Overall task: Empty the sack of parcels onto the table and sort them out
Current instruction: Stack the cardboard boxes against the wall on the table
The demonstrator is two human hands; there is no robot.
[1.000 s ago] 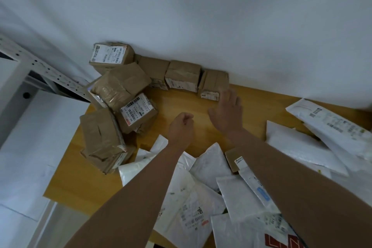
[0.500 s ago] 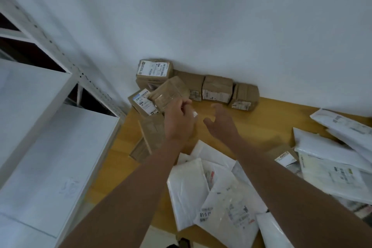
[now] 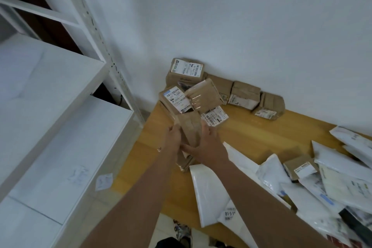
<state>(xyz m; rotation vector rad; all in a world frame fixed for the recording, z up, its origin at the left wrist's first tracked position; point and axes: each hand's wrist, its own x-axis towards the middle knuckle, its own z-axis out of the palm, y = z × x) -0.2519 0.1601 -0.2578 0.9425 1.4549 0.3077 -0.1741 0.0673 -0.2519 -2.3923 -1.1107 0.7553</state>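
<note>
Both hands meet at the centre of the frame on one flat brown cardboard parcel [image 3: 188, 133] that lies at the near end of a heap of boxes. The left hand [image 3: 172, 138] curls its fingers round the parcel's left edge, and the right hand [image 3: 203, 144] clasps its right side, thumb stretched across the lower end. The parcel appears to rest on other brown packets beneath it, at the left edge of the wooden yellow-brown table [image 3: 261, 137].

Above it in the frame, more brown cardboard boxes [image 3: 244, 94] stand in a row against the white wall [image 3: 221, 16], some stacked, with white barcode labels facing up. At the lower right lies a loose spread of white plastic mailer bags [image 3: 213, 191], with a small brown box [image 3: 300, 169] still among them. A white metal shelving unit [image 3: 60, 90] fills the left of the frame. No sack is in view.

The emptying looks finished; the step in hand seems to be sorting, cardboard to the upper left, soft mailers to the right. The next move probably calls for lifting or squaring this parcel onto the brown pile without toppling the tilted boxes just above it, then fetching the stray brown box from the mailers.
</note>
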